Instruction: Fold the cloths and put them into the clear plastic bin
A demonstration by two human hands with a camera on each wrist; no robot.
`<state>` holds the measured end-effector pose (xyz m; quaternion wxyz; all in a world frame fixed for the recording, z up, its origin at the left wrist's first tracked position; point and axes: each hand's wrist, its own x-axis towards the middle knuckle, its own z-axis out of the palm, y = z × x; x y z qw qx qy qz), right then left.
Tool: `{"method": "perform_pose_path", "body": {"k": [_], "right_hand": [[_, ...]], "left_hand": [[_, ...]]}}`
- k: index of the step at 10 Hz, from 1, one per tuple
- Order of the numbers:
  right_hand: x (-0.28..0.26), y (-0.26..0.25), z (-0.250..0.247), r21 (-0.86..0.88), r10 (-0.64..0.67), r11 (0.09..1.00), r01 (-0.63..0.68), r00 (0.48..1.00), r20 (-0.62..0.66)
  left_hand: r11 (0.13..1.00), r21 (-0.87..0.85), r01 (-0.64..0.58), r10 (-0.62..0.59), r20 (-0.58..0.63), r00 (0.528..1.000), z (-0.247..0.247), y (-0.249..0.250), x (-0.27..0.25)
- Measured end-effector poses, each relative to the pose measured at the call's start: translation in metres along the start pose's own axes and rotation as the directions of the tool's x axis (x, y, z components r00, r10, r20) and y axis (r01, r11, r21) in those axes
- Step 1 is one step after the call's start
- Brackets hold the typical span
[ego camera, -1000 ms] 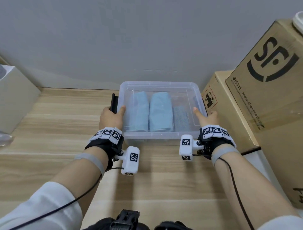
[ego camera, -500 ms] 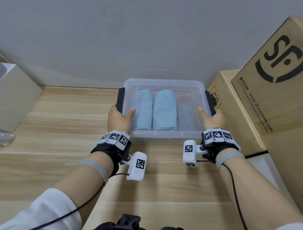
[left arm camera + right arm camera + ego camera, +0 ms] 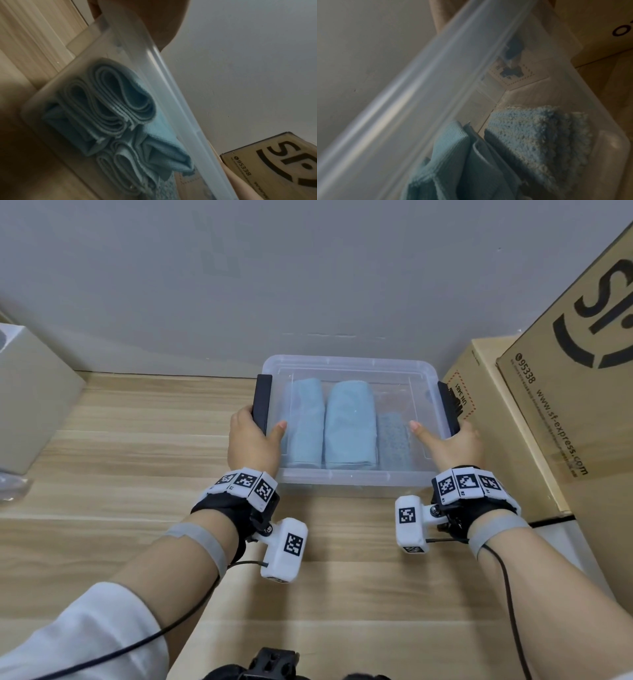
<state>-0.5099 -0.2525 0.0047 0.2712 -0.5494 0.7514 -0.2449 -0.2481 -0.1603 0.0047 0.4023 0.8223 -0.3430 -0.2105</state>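
Both hands, left hand [image 3: 251,441] and right hand [image 3: 448,445], clasp the lidded clear plastic bin [image 3: 349,481] by its black latches; an unclipped latch could spill the folded cloths [image 3: 349,422].

Clear plastic bin [image 3: 573,94] fills frame, seen close through its translucent wall; lid edge [image 3: 412,94] runs diagonally lower left to upper right, blurred. Inside: smooth light-blue folded cloth [image 3: 453,162] at bottom centre, fluffy knobbly blue cloth [image 3: 530,135] just beside it toward right. Finger [image 3: 440,16] at top, over lid edge. Cardboard box [image 3: 599,27] upper right. Grey wall [image 3: 359,47] left.
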Motion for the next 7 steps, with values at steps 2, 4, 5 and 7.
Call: {"method": "perform_pose_path", "body": {"k": [2, 4, 5, 7], "right_hand": [[-0.001, 0.0, -0.002, -0.047, -0.085, 0.995, 0.083, 0.995, -0.045], [-0.002, -0.002, -0.002, -0.06, -0.123, 0.991, 0.118, 0.99, -0.073], [-0.007, -0.006, -0.003, -0.009, -0.082, 0.997, 0.082, 0.996, -0.038], [-0.011, -0.044, -0.018, 0.262, 0.007, 0.965, 0.028, 0.991, -0.133]], "left_hand": [[1.0, 0.004, 0.01, -0.01, -0.002, 1.0, 0.001, 0.003, -0.002], [1.0, -0.027, 0.016, -0.015, 0.012, 1.0, 0.0, 0.004, -0.002], [0.998, -0.058, 0.026, -0.025, 0.023, 0.999, -0.001, 0.007, -0.001], [0.995, -0.087, 0.05, -0.049, 0.017, 0.999, -0.001, 0.007, 0.002]]}}
